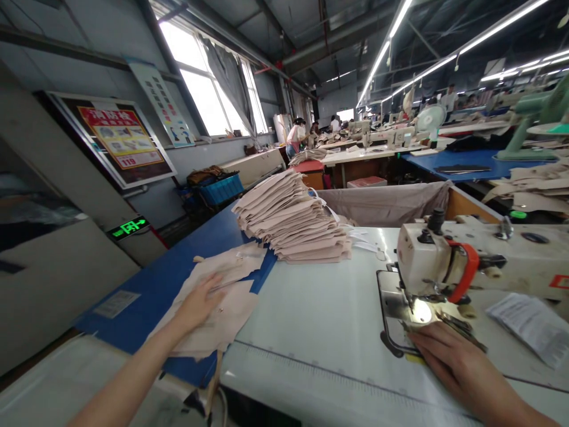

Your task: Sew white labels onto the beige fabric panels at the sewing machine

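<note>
My left hand (202, 305) lies with its fingers stretched out over flat beige fabric pieces (237, 308) on the blue table, slightly blurred. At the sewing machine (427, 261), my right hand (457, 362) rests by the lit metal plate (393, 302) under the machine head. Its fingers reach forward and lie fairly flat; the fingertips are partly lost beside the plate, and no held thing shows. A tall stack of folded beige fabric pieces (296, 222) stands beyond my left hand, across the seam of the blue and white tabletops.
A ruler strip (320, 370) runs along the white tabletop's front edge. A clear plastic packet (533, 326) lies right of my right hand. Behind the machine hangs a cloth-lined bin (386, 204). A green fan (528, 118), a blue crate (222, 188) and other workers stand farther back.
</note>
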Motion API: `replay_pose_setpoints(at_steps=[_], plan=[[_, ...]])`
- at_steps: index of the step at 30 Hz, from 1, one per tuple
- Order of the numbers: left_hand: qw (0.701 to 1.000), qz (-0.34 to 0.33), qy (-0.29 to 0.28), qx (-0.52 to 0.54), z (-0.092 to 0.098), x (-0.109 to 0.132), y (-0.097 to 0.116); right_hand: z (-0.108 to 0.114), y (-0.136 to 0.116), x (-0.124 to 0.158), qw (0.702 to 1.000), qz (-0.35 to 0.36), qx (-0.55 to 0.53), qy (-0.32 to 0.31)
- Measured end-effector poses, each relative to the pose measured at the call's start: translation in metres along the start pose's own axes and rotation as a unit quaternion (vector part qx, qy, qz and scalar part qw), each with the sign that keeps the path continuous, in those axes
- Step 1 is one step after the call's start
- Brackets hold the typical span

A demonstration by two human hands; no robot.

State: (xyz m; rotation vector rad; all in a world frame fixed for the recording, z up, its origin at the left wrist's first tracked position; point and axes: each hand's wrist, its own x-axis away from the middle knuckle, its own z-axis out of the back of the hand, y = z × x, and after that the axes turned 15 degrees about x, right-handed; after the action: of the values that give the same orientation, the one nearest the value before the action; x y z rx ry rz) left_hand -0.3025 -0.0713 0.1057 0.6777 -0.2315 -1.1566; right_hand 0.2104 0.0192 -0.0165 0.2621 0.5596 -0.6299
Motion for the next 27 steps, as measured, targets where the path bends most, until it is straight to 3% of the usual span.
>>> replay_pose_setpoints(at_steps=[4, 9, 13, 23, 27], plan=[[0.992, 0.007, -0.126, -0.004, 0.005, 0.042, -0.032, 0.0, 0.001, -0.001, 1.0, 0.007, 0.0, 0.011], [0.992, -0.022, -0.121, 0.008, -0.012, 0.073, -0.064, 0.002, 0.0, -0.003, 1.0, 0.012, -0.003, 0.01], [0.99, -0.006, -0.127, 0.052, -0.011, 0.065, -0.061, 0.003, 0.0, -0.003, 1.0, 0.006, -0.01, 0.007], [0.962, 0.074, -0.207, 0.162, 0.02, 0.057, -0.043, 0.002, -0.002, -0.003, 0.999, -0.022, -0.037, -0.01], [0.955, 0.1, -0.206, 0.188, 0.026, 0.058, -0.036, 0.001, -0.002, -0.002, 0.998, -0.03, -0.047, -0.017]])
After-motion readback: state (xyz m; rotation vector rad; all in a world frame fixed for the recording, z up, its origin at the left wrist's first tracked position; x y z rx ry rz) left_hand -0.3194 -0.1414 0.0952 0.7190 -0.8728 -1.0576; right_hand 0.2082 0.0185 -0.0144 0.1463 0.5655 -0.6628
